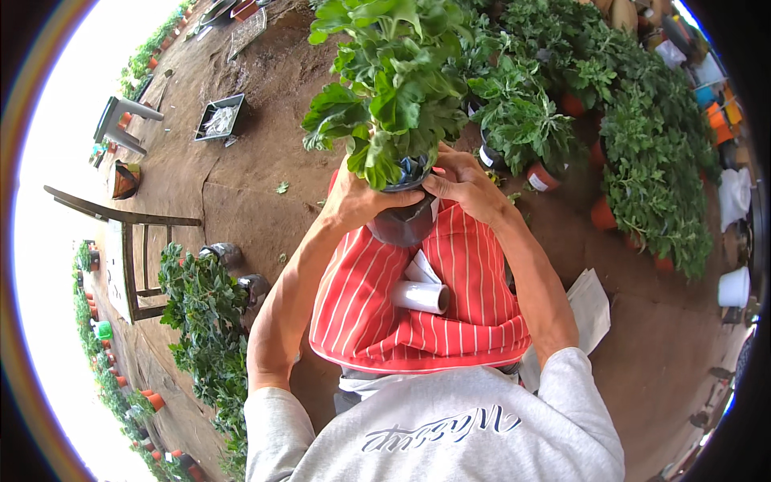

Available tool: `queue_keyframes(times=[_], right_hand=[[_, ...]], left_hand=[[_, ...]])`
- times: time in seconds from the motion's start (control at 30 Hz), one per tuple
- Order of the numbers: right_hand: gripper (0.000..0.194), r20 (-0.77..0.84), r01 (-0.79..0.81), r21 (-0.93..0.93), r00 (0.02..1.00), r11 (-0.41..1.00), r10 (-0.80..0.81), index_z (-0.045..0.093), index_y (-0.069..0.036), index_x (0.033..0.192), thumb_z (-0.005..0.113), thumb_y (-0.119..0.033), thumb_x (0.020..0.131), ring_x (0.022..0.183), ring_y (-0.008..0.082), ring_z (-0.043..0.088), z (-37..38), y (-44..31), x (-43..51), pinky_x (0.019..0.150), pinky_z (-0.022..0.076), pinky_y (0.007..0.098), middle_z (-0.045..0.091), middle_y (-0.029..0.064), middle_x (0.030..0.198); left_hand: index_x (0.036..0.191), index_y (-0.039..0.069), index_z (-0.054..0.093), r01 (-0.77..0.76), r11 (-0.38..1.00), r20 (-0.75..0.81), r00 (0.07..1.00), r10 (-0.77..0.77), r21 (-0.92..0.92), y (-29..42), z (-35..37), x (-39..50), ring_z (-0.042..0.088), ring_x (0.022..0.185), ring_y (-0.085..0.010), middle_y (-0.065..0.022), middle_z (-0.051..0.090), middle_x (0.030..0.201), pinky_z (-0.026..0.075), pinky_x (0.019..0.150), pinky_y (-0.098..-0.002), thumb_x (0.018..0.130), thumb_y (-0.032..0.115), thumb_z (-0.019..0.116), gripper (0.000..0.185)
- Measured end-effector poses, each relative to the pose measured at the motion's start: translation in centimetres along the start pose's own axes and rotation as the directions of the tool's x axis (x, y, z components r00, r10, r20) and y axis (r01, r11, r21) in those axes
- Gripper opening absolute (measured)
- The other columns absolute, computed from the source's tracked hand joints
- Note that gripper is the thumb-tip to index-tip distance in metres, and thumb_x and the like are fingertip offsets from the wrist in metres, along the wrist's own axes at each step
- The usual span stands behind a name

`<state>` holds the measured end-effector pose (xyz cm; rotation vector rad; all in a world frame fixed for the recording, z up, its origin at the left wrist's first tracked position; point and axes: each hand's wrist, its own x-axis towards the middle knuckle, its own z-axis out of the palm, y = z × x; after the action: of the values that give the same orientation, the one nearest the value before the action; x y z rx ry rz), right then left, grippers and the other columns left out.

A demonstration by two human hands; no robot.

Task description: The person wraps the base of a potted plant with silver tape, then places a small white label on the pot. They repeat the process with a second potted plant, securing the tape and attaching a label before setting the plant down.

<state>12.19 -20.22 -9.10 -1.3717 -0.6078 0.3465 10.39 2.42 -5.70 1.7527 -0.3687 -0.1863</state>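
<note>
A leafy green potted plant [391, 90] rises in front of me, its foliage covering part of my fingers. Its dark plastic pot [402, 226] is held between both hands above my lap. My left hand [355, 196] grips the near left side of the rim, thumb laid along it. On the right side, my right hand [467, 181] clasps the rim with its thumb pressed at the edge. Something dark and bluish [412, 170] shows inside the pot's mouth. A roll of clear film or white labels [421, 297] and folded white paper [423, 269] rest on the red striped apron [361, 301].
Potted leafy plants [656, 162] crowd the right, and more plants [205, 319] stand at left. A wooden chair [144, 265], a grey stool [123, 123] and a black tray of white strips [220, 118] are on the dirt floor at left. Newspaper [587, 307] lies at my right.
</note>
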Motion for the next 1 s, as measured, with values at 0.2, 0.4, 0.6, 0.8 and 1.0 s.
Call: queue_keyframes(times=[0.2,0.4,0.6,0.8,1.0], right_hand=[[0.05,-0.252,-0.02,-0.049,0.968,0.999,0.006,0.07,-0.006,0.136,0.078,-0.036,0.097,0.141,0.0283,0.05,1.3,2.9,-0.3,0.118,0.0391,0.0445,0.057,0.0104,0.147],[0.024,-0.496,-0.197,-0.539,0.86,0.819,-0.119,0.067,-0.004,0.097,0.077,-0.025,0.092,0.111,0.032,0.062,6.0,0.6,-6.2,0.093,0.0491,0.0453,0.066,0.0117,0.114],[0.014,0.002,0.012,-0.962,0.999,0.274,-0.034,0.07,-0.008,0.083,0.079,-0.017,0.078,0.099,0.0286,0.058,12.5,0.7,-10.9,0.088,0.0438,0.0441,0.064,0.0072,0.09],[0.014,-0.044,-0.093,-0.914,0.99,0.394,0.132,0.07,-0.008,0.082,0.083,-0.009,0.077,0.093,0.0265,0.06,12.8,2.2,-11.0,0.081,0.0432,0.043,0.065,0.0051,0.095],[0.014,-0.063,-0.092,-0.892,0.995,0.442,0.08,0.066,-0.007,0.082,0.08,-0.007,0.081,0.09,0.0298,0.061,12.3,2.7,-11.6,0.081,0.0449,0.0448,0.064,0.0073,0.088]], left_hand=[[0.121,0.004,0.074,0.09,0.993,0.015,0.996,-0.089,-0.08,-1.5,-0.6,0.2,0.07,0.103,-0.0151,-0.0034,0.076,0.114,0.057,0.094,-0.0326,0.077,0.008,0.093,0.048],[0.121,0.004,0.074,0.131,0.981,-0.03,0.99,-0.137,-0.141,-1.6,-1.6,0.3,0.067,0.103,-0.0144,-0.0023,0.075,0.113,0.054,0.095,-0.0324,0.078,0.009,0.092,0.047],[0.129,0.001,0.065,0.002,0.981,0.001,1.0,-0.002,-0.196,-0.9,-1.7,1.4,0.063,0.109,-0.0175,-0.0042,0.071,0.118,0.049,0.103,-0.0347,0.071,0.005,0.092,0.064],[0.142,0.003,0.056,0.063,0.984,0.011,0.998,-0.063,-0.165,-0.7,-2.1,1.0,0.059,0.123,-0.0204,-0.0061,0.067,0.131,0.043,0.113,-0.0368,0.07,0.003,0.092,0.081],[0.13,0.002,0.068,-0.157,0.98,-0.043,0.987,0.153,-0.124,-3.0,-1.9,1.2,0.063,0.109,-0.0186,-0.0062,0.073,0.119,0.049,0.103,-0.0357,0.073,0.014,0.091,0.063]])
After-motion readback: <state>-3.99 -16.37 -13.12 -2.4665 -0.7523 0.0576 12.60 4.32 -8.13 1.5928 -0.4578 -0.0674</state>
